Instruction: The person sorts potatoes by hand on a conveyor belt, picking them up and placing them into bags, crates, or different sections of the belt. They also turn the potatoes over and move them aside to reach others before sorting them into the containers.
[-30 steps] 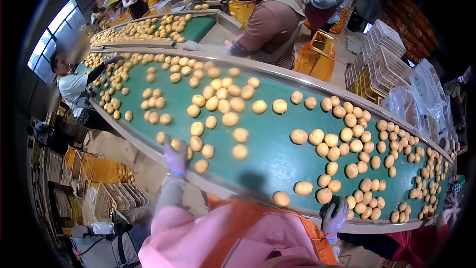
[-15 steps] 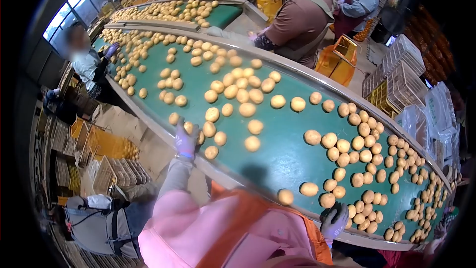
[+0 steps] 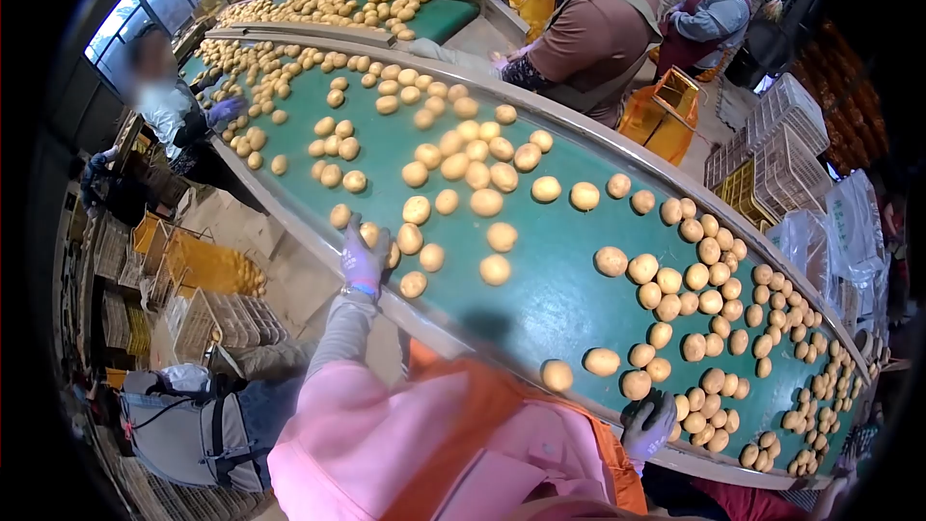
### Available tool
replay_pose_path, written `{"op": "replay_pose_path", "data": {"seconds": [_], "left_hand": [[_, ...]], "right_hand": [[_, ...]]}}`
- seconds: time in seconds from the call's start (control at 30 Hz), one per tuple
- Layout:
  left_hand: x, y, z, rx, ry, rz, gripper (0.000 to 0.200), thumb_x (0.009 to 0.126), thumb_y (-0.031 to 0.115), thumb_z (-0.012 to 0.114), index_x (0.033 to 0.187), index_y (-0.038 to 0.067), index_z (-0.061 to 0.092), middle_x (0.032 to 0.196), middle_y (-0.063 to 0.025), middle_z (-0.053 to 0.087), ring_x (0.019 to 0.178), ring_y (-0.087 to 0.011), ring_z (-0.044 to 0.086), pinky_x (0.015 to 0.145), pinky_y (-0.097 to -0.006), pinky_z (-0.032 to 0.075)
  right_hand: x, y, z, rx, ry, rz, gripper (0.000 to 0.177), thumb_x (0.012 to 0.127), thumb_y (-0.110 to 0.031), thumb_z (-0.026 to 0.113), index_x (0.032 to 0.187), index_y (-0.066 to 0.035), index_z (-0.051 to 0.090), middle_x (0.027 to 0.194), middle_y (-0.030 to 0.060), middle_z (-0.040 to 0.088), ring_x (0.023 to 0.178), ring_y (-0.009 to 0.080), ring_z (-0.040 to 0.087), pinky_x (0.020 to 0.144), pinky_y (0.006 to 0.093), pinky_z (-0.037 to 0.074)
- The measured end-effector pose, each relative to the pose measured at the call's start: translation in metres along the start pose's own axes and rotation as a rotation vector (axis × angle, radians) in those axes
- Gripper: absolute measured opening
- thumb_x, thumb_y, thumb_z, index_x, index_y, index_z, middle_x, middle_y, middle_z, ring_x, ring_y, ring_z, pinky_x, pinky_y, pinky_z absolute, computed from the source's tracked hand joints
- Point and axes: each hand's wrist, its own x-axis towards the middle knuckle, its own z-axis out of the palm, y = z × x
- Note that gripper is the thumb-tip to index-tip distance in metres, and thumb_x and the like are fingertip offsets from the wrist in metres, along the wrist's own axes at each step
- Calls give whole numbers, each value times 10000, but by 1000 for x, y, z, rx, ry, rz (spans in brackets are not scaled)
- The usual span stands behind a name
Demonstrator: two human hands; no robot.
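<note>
Many round tan potatoes lie spread over a green conveyor belt. My left hand, in a purple glove with grey fingertips, is at the belt's near edge, its fingers apart around or beside potatoes partly hidden behind them. My right hand, gloved the same way, rests at the near edge farther right, fingers spread, beside a potato. No potato shows inside my right hand; its palm side is hidden.
A metal rail runs along the belt's far side. Co-workers stand across it and at the left. Plastic crates are stacked at the right, others at the lower left. A grey bag is nearby.
The view has shifted slightly. My hands stay in nearly the same places on the near edge. The left co-worker's purple-gloved hand has moved a little right and down.
</note>
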Motion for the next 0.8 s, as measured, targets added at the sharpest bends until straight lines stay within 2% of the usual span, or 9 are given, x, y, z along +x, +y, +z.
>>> {"op": "replay_pose_path", "data": {"seconds": [0.6, 0.7, 0.8], "left_hand": [[-3, 9, -3, -18, -15, -18, 677, 857, 324, 742, 1391, 5, 473, 1331, -243, 553, 1213, -405, 556, 1013, -454, 451], [-3, 8, -2, 10, -2, -32, 673, 849, 309, 742, 1377, -19, 483, 1284, -252, 602, 1202, -383, 591, 1012, -437, 461], [-2, 1, -4, -3, -6, -25, 697, 858, 322, 740, 1400, -13, 459, 1351, -248, 550, 1227, -399, 557, 1022, -447, 452]], "right_hand": [[1, -7, -2, 36, 21, 19, 423, 1000, -218, 520, 1320, 58, 528, 1301, 266, 573, 1209, 440, 541, 1036, 508, 419], [2, -8, -4, 42, 11, 23, 427, 1005, -223, 516, 1323, 62, 525, 1305, 268, 571, 1222, 437, 535, 1044, 507, 415], [0, -6, -1, 24, 4, 27, 436, 1013, -231, 512, 1331, 68, 520, 1314, 269, 567, 1237, 436, 526, 1052, 504, 410]]}}
